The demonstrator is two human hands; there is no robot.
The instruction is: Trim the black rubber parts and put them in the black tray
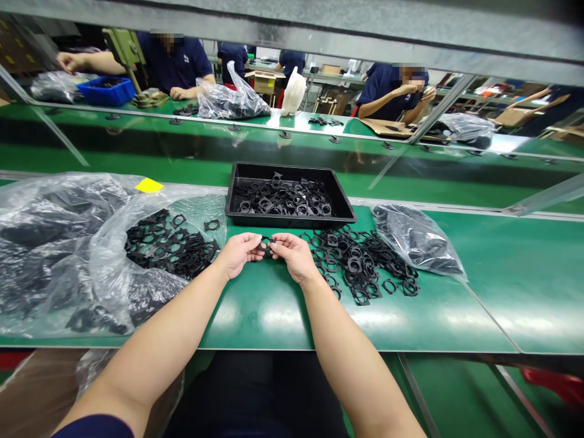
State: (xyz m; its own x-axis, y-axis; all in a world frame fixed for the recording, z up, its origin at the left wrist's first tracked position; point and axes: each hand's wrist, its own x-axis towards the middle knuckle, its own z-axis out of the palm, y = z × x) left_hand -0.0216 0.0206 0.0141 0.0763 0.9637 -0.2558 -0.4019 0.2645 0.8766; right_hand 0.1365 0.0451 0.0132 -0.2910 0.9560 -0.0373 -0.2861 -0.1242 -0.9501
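Observation:
Just in front of the black tray (292, 221), my left hand (241, 252) and my right hand (292, 252) meet over the green table. Both pinch a small black part (267, 243) between thumbs and fingers; its details are partly hidden by the fingertips. Many black ring-shaped parts lie inside the tray. To the right of my right hand spreads a loose pile of black rings (356, 264). On the left, a heap of black parts (168, 243) sits at the mouth of an open clear plastic bag (109, 261).
A filled plastic bag (415, 240) lies right of the ring pile. A yellow label (149, 185) is on the left bag. Beyond a metal frame, people in dark shirts sit at another bench with a blue bin (107, 91) and a green press (125, 58).

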